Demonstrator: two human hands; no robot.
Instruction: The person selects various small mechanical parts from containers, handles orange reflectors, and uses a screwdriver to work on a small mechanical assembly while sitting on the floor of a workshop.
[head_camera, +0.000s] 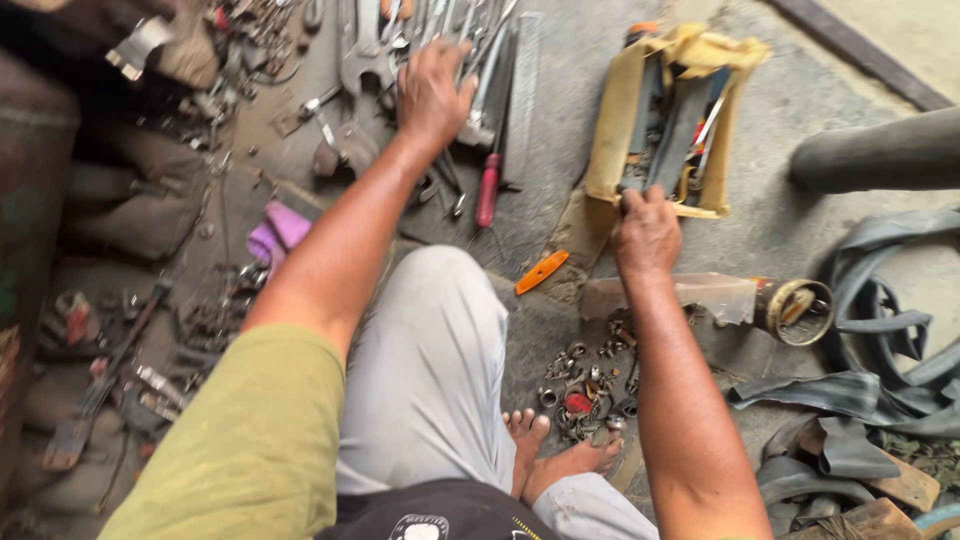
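Fingers of the left hand (432, 95), upper centre of the frame: spread fairly wide, palm down, resting on a heap of wrenches and metal tools (440, 40) laid out on the concrete floor (570, 90). Whether any single tool is gripped cannot be told.

Fingers of the right hand (646, 232), centre right: curled narrowly over the near edge of a yellow tool box (610, 130), fingertips on the dark tools (672, 130) standing inside it; nothing is lifted.

Yellow tool box: upper right of centre, worn and open-topped, holding long dark tools and a few bright metal pieces.

Red-handled screwdriver (487, 190): on the floor between the two hands, just below the wrench heap.

Orange strip (541, 271): small, flat, lying aslant near the centre of the frame, beside the grey trouser knee (430, 350).

Clear plastic bag (700, 295): just below the right hand, next to a round tin (800, 311) lying on its side.

Nuts and small fittings (585, 385): a loose pile at lower centre, touching the bare foot (560, 455).

Black rubber inner tubes (890, 330): coiled at the right edge.

Purple cloth (278, 232): left of centre, among scattered scrap parts.
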